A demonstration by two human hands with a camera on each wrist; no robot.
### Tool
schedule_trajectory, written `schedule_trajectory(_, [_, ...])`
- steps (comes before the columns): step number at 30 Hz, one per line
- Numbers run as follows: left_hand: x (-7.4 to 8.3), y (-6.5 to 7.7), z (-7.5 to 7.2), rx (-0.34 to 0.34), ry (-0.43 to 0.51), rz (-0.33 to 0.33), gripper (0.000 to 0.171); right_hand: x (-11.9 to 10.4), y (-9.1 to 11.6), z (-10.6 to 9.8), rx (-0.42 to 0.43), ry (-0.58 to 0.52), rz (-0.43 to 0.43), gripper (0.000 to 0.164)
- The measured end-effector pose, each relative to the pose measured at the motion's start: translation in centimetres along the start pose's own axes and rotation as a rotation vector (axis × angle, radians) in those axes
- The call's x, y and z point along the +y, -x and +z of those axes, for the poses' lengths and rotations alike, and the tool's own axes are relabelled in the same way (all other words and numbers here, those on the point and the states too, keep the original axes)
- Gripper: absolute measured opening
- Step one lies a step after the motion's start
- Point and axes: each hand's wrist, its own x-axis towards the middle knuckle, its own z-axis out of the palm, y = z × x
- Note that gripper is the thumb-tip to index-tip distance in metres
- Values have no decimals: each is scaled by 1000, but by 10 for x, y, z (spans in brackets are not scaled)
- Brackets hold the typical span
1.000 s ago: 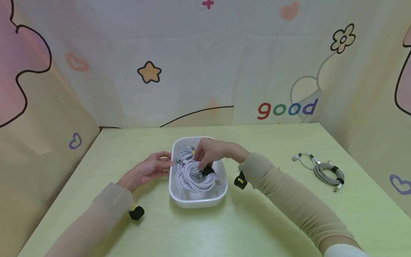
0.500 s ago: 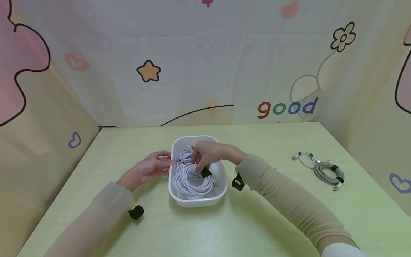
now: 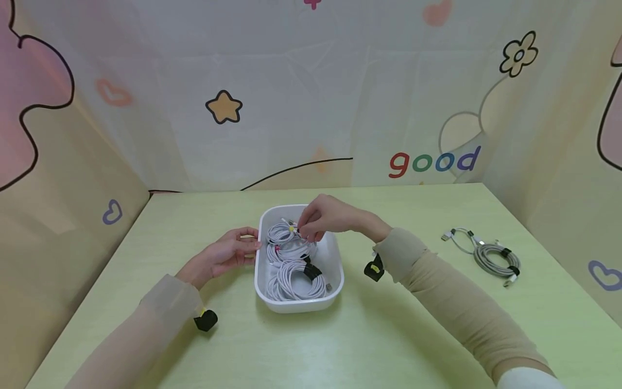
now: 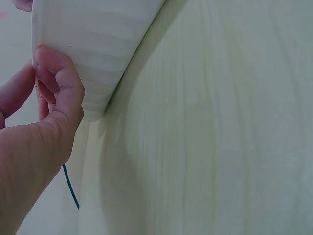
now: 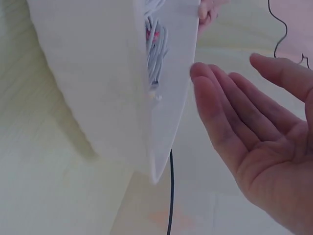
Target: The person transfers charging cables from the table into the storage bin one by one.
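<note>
Apparently for steadiness, left hand (image 3: 228, 254) pinches the white bin (image 3: 299, 308) at its left rim, thumb against fingers. Right hand (image 3: 332, 216) hovers over the bin's far right side, fingers loosely extended, thumb apart, nothing held. White cable coils (image 3: 282, 283) lie inside, bundled, likely against tangling; black strap (image 3: 313, 270) round the nearest. Grey cable (image 3: 483, 266) sits well apart on table (image 3: 311, 351). Far right rim hidden behind right hand; some plugs hard to make out; left wrist view shows no coils.
</note>
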Motion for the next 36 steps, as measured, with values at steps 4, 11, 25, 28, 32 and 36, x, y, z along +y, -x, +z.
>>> schedule_trajectory(4, [0, 1, -1, -19, 6, 7, 23, 11, 10, -11, 123, -45, -8, 21])
schedule_trajectory(11, [0, 1, 0, -7, 1, 2, 23, 33, 28, -29, 248, -48, 28, 25])
schedule_trajectory(25, [-3, -1, -2, -16, -1, 19, 22, 68, 62, -53, 377, -40, 110, 26])
schedule_trajectory(28, [-4, -2, -2, -9, -6, 20, 22, 72, 68, -56, 392, -28, 117, 27])
schedule_trajectory(32, [-3, -2, -1, -2, -12, 19, 22, 79, 76, -61, 410, -1, 136, 26])
schedule_trajectory(36, [-2, -1, 0, -1, -11, 14, 24, 86, 86, -68, 432, 34, 150, 27])
